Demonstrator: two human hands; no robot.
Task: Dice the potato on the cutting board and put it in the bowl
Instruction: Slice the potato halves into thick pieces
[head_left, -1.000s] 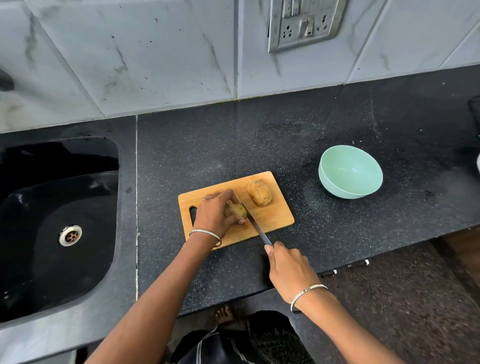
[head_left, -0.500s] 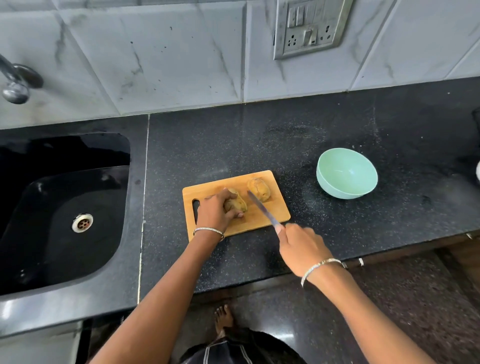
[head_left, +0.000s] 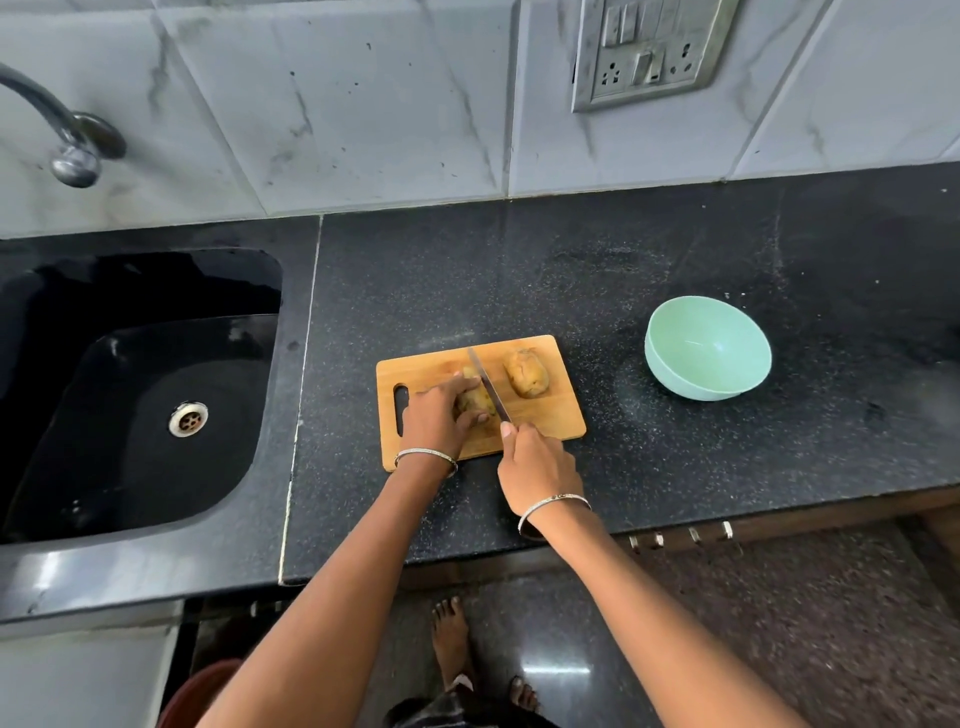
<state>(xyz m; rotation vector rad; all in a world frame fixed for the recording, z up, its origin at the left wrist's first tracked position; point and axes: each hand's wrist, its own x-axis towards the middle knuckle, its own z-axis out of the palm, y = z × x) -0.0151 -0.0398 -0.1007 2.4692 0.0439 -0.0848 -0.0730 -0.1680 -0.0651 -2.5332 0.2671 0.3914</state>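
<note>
A wooden cutting board (head_left: 550, 418) lies on the black counter. My left hand (head_left: 439, 415) presses a potato piece (head_left: 475, 402) down on the board, fingers curled over it. My right hand (head_left: 535, 467) grips the handle of a knife (head_left: 488, 384), whose blade lies just right of that piece, pointing away from me. A second potato piece (head_left: 526, 373) rests apart on the board's far right. The mint-green bowl (head_left: 707, 347) stands to the right of the board with nothing visible inside.
A black sink (head_left: 135, 395) with a metal drain lies to the left, a tap (head_left: 67, 135) above it. The tiled wall carries a socket panel (head_left: 649, 49). The counter's front edge runs below my wrists; my bare feet show on the floor.
My right hand has come forward onto the board, and the knife blade has swung from angled across the gap to standing right against the held potato piece. The view has shifted right.
</note>
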